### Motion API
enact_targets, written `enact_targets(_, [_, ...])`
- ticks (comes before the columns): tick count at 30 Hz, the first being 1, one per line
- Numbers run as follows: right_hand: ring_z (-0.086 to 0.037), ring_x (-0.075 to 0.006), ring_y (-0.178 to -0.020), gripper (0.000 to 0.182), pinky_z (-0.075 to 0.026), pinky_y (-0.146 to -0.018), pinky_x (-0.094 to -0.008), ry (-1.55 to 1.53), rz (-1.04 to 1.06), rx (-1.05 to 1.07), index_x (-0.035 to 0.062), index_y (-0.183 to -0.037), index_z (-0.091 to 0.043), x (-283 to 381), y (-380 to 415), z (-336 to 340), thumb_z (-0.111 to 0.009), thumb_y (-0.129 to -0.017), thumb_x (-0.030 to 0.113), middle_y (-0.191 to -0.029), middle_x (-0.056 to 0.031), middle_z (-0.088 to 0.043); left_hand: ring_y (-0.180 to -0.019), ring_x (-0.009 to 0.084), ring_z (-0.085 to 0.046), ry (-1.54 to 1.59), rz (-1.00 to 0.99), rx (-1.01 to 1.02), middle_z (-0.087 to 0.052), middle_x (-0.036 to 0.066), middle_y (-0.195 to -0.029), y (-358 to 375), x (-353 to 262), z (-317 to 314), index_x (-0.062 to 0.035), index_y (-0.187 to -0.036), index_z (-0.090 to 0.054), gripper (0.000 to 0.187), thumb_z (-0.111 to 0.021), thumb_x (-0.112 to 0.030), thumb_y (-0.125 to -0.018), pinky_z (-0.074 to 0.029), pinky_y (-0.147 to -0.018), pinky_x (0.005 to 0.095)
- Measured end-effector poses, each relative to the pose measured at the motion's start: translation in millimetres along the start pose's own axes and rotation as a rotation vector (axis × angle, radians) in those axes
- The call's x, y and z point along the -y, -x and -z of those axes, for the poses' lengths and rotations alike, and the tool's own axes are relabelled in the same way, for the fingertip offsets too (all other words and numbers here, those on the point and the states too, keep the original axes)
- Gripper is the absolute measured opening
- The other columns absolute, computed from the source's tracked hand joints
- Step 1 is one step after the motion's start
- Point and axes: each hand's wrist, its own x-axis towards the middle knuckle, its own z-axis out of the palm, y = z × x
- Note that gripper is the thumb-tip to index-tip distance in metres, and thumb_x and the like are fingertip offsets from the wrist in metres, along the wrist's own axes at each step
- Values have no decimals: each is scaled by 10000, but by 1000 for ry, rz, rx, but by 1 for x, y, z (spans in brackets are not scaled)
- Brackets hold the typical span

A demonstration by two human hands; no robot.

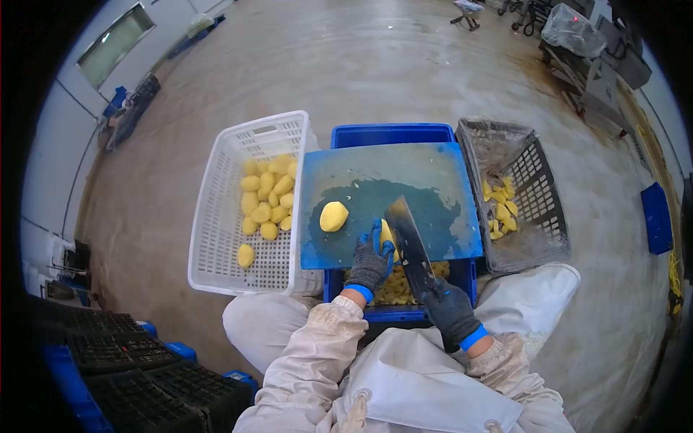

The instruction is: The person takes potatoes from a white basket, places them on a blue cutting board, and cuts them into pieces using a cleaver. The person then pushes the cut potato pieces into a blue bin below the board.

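Observation:
My left hand (372, 261), in a grey glove with blue fingertips, is closed on a peeled potato (386, 232) on the blue cutting board (325, 169). Its fingers hide part of the potato. In a dark glove, my right hand (449, 309) grips the handle of a cleaver (408, 238). The broad blade stands just right of the potato; whether it touches is hard to tell. Another peeled potato (333, 216) rests whole on the board's left side. Wet patches and small scraps lie around it.
A white crate (204, 238) with several peeled potatoes (271, 189) stands left. A black lined crate (552, 209) with yellow pieces (502, 209) stands right. The board lies over blue bins (393, 133); cut pieces (393, 290) show in the near one. Dark crates (137, 397) sit lower left.

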Motion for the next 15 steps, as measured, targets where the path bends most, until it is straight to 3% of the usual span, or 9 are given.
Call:
enact_targets(1, [-599,-388,-686,274,-471,-632,-484,0,0,1,19,-892,-566,-3,-2,-1,-511,-823,279,-720,-211,-604,-987,435,-478,-11,-34,-28,-463,291,-1073,0,2,-3,-55,-1387,-264,613,-516,-251,-864,-372,-917,480])
enact_targets(15, [-597,-403,-742,273,-474,-677,-487,103,8,81,25,-932,-576,12,-22,5,-481,-833,261,-770,-234,-610,-936,438,-476,5,-39,-14,-452,299,-1033,1,13,-5,-47,-1386,-266,605,-504,-252,-869,-396,-861,488])
